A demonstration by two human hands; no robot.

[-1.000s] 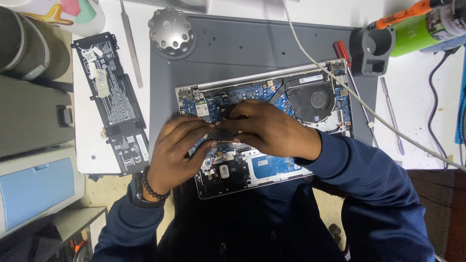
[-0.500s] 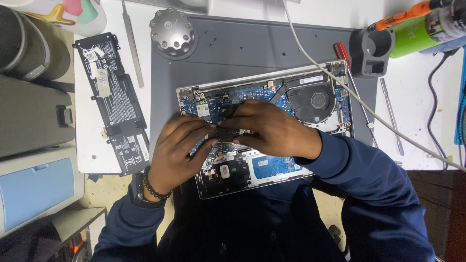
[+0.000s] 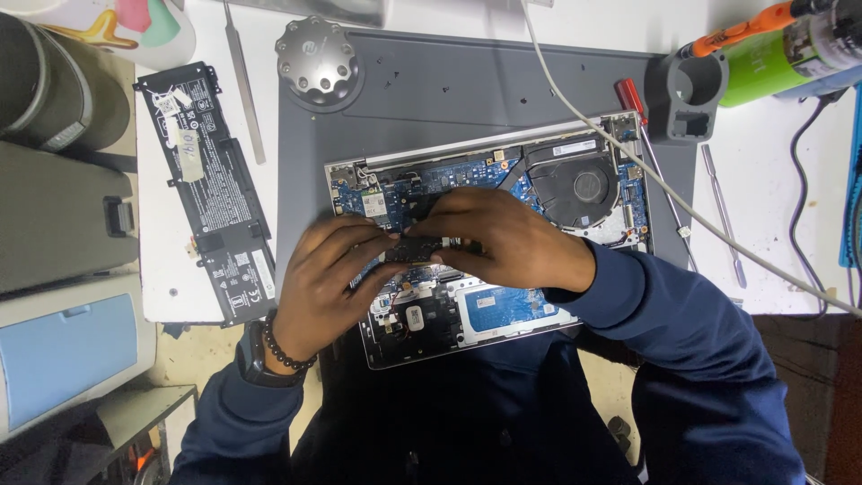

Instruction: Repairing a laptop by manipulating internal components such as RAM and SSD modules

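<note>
My left hand (image 3: 328,274) and right hand (image 3: 503,238) pinch a small black part (image 3: 415,249) between their fingertips, just above the open laptop (image 3: 503,310); its fan (image 3: 579,187) sits beyond my right hand.

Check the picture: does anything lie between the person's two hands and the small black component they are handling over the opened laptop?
Nothing visible does. The left hand and right hand both grip the small black component directly, above the opened silver laptop with its blue circuit board. The grey cable crosses the laptop's far right corner, apart from the hands.
</note>
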